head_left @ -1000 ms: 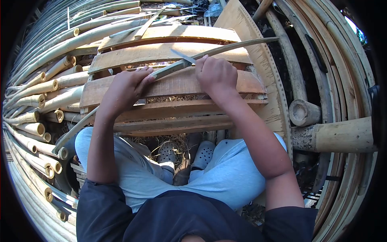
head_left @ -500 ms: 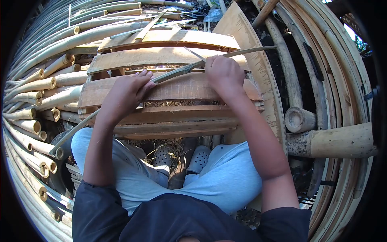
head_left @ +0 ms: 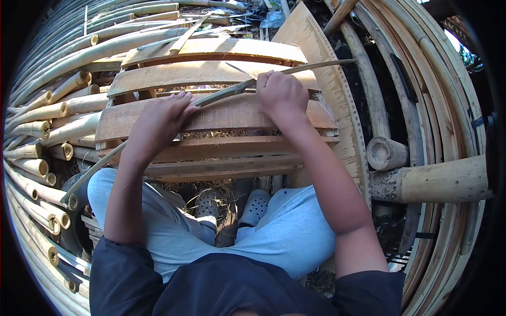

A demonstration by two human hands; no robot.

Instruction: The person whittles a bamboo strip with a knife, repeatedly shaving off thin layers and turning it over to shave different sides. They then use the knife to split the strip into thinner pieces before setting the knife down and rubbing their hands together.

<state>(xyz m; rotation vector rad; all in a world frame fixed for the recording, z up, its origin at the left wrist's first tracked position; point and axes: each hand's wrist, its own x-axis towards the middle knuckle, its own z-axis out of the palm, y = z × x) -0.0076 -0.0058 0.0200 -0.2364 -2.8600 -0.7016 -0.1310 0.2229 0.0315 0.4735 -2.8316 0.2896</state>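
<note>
The left hand is pinning a long bamboo strip against the slatted wooden pallet, while the right hand is gripping a knife whose blade is meeting the strip. Should the blade be slipping along the grain, it could be running toward the left fingers, or the thin strip could be splitting unevenly.

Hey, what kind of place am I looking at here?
Probably an outdoor bamboo workshop. Cut bamboo poles are stacked all around, and a seated person works a long bamboo strip with both hands over a slatted wooden bench in sunlight.
</note>
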